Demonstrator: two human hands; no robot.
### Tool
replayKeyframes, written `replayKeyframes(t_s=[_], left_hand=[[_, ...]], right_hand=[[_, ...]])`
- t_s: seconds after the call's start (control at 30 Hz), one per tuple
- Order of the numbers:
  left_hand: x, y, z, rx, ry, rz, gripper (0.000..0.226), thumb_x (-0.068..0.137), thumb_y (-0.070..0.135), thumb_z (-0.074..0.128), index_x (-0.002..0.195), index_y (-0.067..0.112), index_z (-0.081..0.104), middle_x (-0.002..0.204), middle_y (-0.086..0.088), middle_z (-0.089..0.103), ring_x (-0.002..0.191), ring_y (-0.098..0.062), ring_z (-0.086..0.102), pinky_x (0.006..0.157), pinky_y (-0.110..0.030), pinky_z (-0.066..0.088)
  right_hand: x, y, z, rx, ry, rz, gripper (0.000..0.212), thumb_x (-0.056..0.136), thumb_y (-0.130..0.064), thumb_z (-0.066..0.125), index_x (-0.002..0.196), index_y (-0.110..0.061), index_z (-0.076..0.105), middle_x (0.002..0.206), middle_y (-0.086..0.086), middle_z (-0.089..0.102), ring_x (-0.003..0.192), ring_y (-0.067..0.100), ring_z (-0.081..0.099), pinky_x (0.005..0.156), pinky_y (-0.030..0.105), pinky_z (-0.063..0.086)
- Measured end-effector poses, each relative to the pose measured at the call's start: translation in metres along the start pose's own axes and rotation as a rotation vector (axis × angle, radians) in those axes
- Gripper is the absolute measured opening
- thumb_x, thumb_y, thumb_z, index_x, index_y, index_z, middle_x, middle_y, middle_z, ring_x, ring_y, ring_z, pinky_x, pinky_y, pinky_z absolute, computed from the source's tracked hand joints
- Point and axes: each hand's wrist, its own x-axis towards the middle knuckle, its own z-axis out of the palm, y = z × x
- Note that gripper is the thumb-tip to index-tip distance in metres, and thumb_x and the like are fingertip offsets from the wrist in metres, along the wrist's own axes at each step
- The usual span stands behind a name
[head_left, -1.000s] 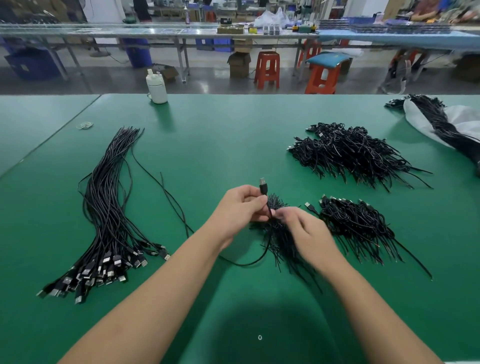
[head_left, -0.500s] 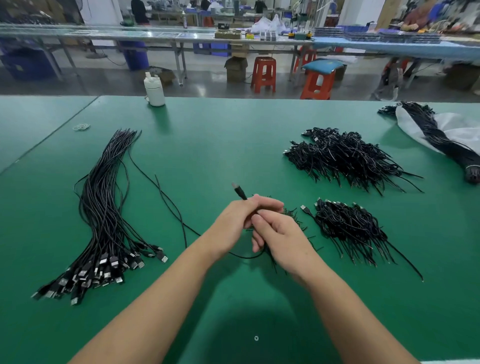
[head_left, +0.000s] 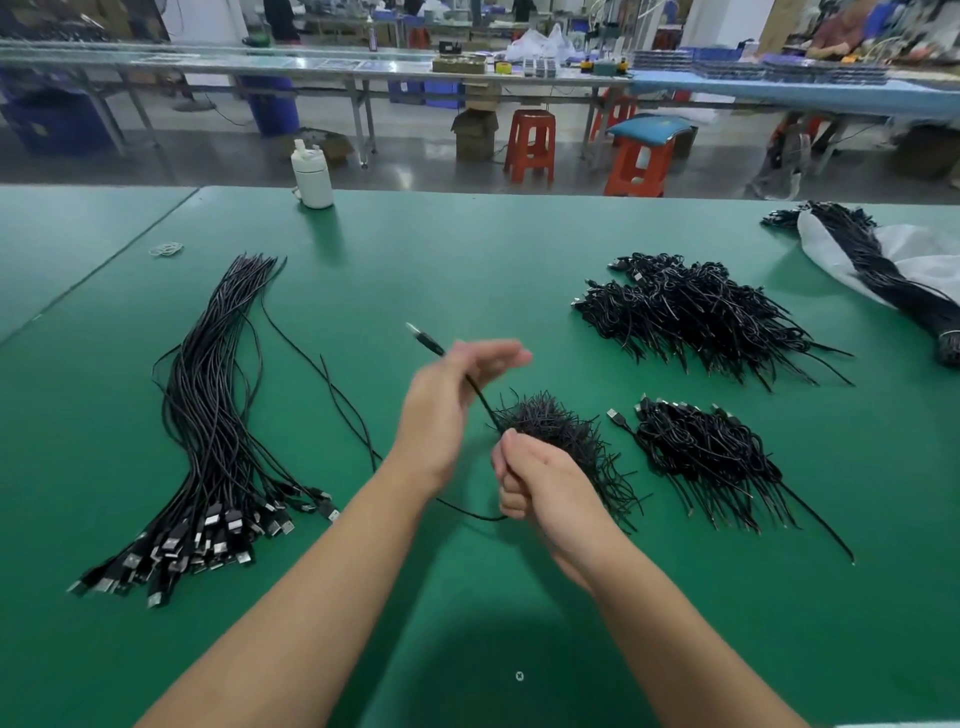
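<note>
A single black USB cable (head_left: 480, 397) runs between my hands above the green table (head_left: 467, 270). My left hand (head_left: 441, 410) holds it near the plug (head_left: 420, 336), which sticks out up and to the left; its fingers are stretched and blurred. My right hand (head_left: 535, 483) is curled round the cable lower down, and a loop of slack (head_left: 467, 512) hangs under my left wrist. Just behind my right hand lies a small heap of short black ties (head_left: 561, 431).
A long bundle of straight USB cables (head_left: 208, 415) lies at the left, plugs toward me. Two piles of coiled cables (head_left: 696, 317) (head_left: 706, 452) sit at the right, with a bagged bundle (head_left: 893, 270) at the far right. A white bottle (head_left: 311, 176) stands at the far edge, with rubber bands (head_left: 166, 249) nearby.
My hands have drawn apart: the left rose and moved left with the plug end, and its fingers stretched out. The right dropped toward me, so a stretch of cable shows between them.
</note>
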Motion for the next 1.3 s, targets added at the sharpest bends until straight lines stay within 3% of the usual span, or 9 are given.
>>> replayKeyframes(t_s=[0.13,0.2,0.33,0.47,0.6,0.8,0.97,1.17,1.3], left_hand=[[0.014,0.024,-0.016,-0.525,-0.034,-0.093,0.056,0.105,0.033,0.029,0.085,0.011,0.077,0.088,-0.013,0.075,0.072,-0.021,0.073,0.064,-0.029,0.057],[0.005,0.028,-0.025,-0.402,-0.294,-0.302,0.052,0.098,0.038,0.037,0.076,0.015,0.078,0.074,-0.007,0.074,0.044,-0.012,0.061,0.041,-0.017,0.044],[-0.014,0.014,-0.038,0.257,-0.795,-0.633,0.049,0.106,0.033,0.035,0.098,-0.002,0.069,0.087,-0.021,0.074,0.052,-0.023,0.068,0.042,-0.023,0.05],[-0.018,-0.013,-0.037,0.627,-0.538,-0.659,0.041,0.108,0.028,0.033,0.116,-0.004,0.058,0.106,-0.02,0.072,0.072,-0.026,0.074,0.063,-0.03,0.06],[-0.016,-0.035,-0.034,0.126,-0.155,-0.435,0.039,0.107,0.024,0.032,0.127,-0.001,0.054,0.112,-0.014,0.072,0.1,-0.022,0.072,0.086,-0.029,0.058],[-0.013,-0.046,-0.047,-0.055,-0.265,-0.387,0.04,0.107,0.026,0.029,0.131,0.003,0.05,0.122,-0.016,0.068,0.117,-0.028,0.064,0.097,-0.032,0.053],[-0.016,-0.049,-0.054,-0.091,-0.212,-0.412,0.04,0.105,0.028,0.034,0.131,0.002,0.048,0.12,-0.019,0.069,0.115,-0.032,0.065,0.091,-0.034,0.056],[0.0,-0.044,-0.023,-0.577,0.231,-0.411,0.044,0.109,0.027,0.026,0.112,-0.006,0.054,0.102,-0.022,0.072,0.104,-0.034,0.069,0.091,-0.042,0.056],[0.004,-0.019,-0.027,-0.705,0.056,-0.465,0.033,0.105,0.028,0.037,0.097,0.005,0.058,0.056,0.004,0.054,0.039,-0.005,0.048,0.038,-0.019,0.042]], right_hand=[[0.006,0.008,-0.005,0.239,-0.002,0.111,0.04,0.105,-0.028,0.039,0.067,-0.016,0.042,0.057,-0.003,0.021,0.053,0.013,0.016,0.056,0.03,0.016],[0.012,0.007,-0.012,0.379,-0.006,0.136,0.039,0.103,-0.028,0.042,0.066,-0.016,0.045,0.054,-0.003,0.023,0.051,0.012,0.018,0.054,0.027,0.02],[0.017,0.005,-0.018,0.244,-0.05,0.129,0.042,0.103,-0.029,0.044,0.064,-0.016,0.05,0.05,-0.005,0.033,0.046,0.01,0.024,0.048,0.022,0.024],[0.014,0.008,-0.019,0.084,-0.003,0.099,0.042,0.105,-0.029,0.043,0.065,-0.019,0.045,0.053,-0.008,0.025,0.049,0.012,0.017,0.051,0.028,0.015],[0.009,0.013,-0.016,0.153,-0.037,0.075,0.04,0.105,-0.03,0.043,0.066,-0.02,0.047,0.055,-0.005,0.022,0.051,0.014,0.015,0.052,0.028,0.016],[0.006,0.019,-0.017,0.322,-0.042,0.107,0.038,0.103,-0.028,0.044,0.067,-0.018,0.047,0.054,-0.004,0.024,0.049,0.012,0.018,0.049,0.023,0.022],[0.004,0.022,-0.022,0.343,-0.043,0.125,0.039,0.103,-0.025,0.043,0.065,-0.017,0.047,0.055,-0.002,0.023,0.05,0.013,0.018,0.053,0.029,0.017],[0.002,0.035,-0.01,0.228,-0.146,0.198,0.038,0.104,-0.027,0.042,0.068,-0.016,0.043,0.057,-0.001,0.018,0.053,0.014,0.015,0.053,0.026,0.019],[0.005,0.041,-0.022,0.443,-0.084,0.308,0.037,0.099,-0.028,0.045,0.065,-0.015,0.044,0.055,-0.003,0.019,0.049,0.011,0.019,0.053,0.026,0.018]])
